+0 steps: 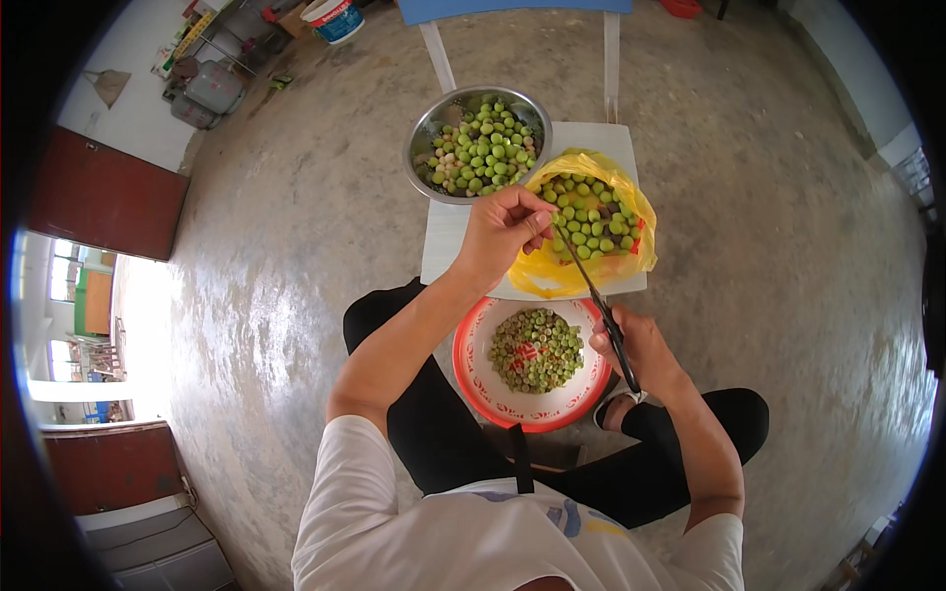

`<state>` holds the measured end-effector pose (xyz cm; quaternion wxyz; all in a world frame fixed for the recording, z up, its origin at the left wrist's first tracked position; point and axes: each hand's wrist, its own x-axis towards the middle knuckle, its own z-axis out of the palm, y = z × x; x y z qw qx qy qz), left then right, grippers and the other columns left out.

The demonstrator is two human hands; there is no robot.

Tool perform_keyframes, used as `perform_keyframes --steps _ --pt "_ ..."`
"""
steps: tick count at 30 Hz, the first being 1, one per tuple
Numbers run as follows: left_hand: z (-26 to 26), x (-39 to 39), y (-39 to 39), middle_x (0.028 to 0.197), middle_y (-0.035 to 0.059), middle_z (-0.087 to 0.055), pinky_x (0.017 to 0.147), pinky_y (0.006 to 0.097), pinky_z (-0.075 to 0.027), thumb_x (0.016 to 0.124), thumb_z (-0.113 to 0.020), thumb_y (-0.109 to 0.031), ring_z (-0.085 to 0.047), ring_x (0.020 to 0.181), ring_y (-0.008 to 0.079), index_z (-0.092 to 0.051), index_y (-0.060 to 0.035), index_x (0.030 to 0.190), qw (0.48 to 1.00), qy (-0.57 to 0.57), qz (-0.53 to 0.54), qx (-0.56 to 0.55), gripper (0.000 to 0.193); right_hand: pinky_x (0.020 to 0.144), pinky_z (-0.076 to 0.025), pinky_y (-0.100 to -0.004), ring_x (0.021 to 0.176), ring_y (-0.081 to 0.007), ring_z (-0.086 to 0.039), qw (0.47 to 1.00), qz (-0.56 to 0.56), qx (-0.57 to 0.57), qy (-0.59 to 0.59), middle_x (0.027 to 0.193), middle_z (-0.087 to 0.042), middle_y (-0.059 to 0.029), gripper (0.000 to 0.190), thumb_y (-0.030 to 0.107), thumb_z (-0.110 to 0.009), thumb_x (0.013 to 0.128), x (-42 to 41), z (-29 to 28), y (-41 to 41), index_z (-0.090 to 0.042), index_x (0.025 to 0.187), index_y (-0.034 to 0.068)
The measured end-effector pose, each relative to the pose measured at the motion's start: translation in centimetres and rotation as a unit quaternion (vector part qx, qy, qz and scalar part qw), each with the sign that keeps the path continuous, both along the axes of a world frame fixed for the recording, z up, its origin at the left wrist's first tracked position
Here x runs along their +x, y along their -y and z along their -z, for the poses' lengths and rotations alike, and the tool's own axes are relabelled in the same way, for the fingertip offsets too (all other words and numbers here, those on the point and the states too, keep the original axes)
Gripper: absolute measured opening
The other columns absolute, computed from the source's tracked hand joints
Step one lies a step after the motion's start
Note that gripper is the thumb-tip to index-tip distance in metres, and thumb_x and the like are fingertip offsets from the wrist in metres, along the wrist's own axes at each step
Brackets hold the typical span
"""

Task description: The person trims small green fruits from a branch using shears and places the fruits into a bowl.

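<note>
My left hand [512, 227] pinches a small green seed [556, 219] between thumb and fingertips. In my right hand [641, 347] is a black-handled knife [584, 270], its long thin blade pointing up to that seed. Just beyond sits a yellow plastic bag [547, 275], its mouth spread around round green seeds that look like lotus seeds. Left of it, a steel bowl [415, 148] holds more green seeds, with some pale and dark ones among them. Below the knife, a red-rimmed white basin [480, 377] contains many small cut green pieces.
The bag and bowl rest on the seat of a white chair [451, 244] with a blue backrest [517, 9]. My legs [451, 436] flank the basin. Gas cylinders [214, 87] and a paint bucket [336, 21] stand far left. A red-brown door [111, 188] borders a bright doorway.
</note>
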<state>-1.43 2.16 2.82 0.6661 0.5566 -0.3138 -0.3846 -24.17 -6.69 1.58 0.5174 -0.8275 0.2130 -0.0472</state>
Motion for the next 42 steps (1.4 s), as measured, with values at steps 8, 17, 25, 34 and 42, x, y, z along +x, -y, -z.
perform_keyframes --steps 8,17,25,34,42 --pt "0.3 0.9 -0.5 0.076 0.0009 -0.061 0.055 0.0173 -0.045 0.088 -0.06 -0.01 -0.056 0.063 0.0071 -0.061 -0.0043 0.092 0.984 -0.172 0.049 -0.005 0.007 0.054 -0.043 -0.0386 0.055 -0.0336 -0.055 1.0 0.012 0.015 0.016 0.058 -0.051 -0.0156 0.054 0.047 -0.07 0.074 0.1 -0.1 -0.1 -0.051 0.084 -0.003" --pt "0.4 1.0 -1.0 0.083 0.0021 -0.063 0.058 0.0193 -0.047 0.088 -0.059 -0.008 -0.059 0.069 0.0081 -0.06 -0.0052 0.093 0.982 -0.181 0.042 -0.012 0.006 0.062 -0.047 -0.0429 0.069 -0.0398 -0.061 0.997 -0.017 -0.065 -0.032 0.07 -0.059 -0.0178 0.067 0.055 -0.068 0.072 0.2 -0.6 -0.2 -0.048 0.099 -0.003" --pt "0.3 0.4 -0.7 0.079 0.0028 -0.063 0.054 0.018 -0.045 0.087 -0.06 -0.008 -0.058 0.065 0.0074 -0.061 -0.0052 0.091 0.989 -0.142 0.027 -0.015 0.005 0.062 -0.046 -0.0432 0.07 -0.0401 -0.06 0.999 -0.016 -0.041 -0.03 0.07 -0.059 -0.0179 0.066 0.055 -0.066 0.074 0.2 -0.7 0.0 -0.047 0.101 -0.002" --pt "-0.7 0.1 -0.2 0.071 0.0041 -0.062 0.051 0.0174 -0.043 0.087 -0.06 -0.007 -0.056 0.058 0.0065 -0.062 -0.0032 0.089 0.996 -0.085 0.019 -0.016 0.005 0.056 -0.044 -0.0406 0.061 -0.0381 -0.057 0.999 -0.002 -0.05 0.014 0.062 -0.054 -0.0171 0.056 0.049 -0.07 0.074 0.0 -0.3 0.0 -0.052 0.09 -0.002" --pt "-0.9 0.3 -0.2 0.072 0.0055 -0.063 0.051 0.0185 -0.042 0.086 -0.06 -0.005 -0.056 0.058 0.0075 -0.061 -0.0015 0.09 0.989 -0.147 0.013 -0.003 0.005 0.052 -0.043 -0.0365 0.054 -0.0358 -0.052 0.999 0.035 -0.028 0.026 0.059 -0.052 -0.016 0.049 0.038 -0.077 0.069 0.0 0.2 -0.1 -0.051 0.082 -0.002"
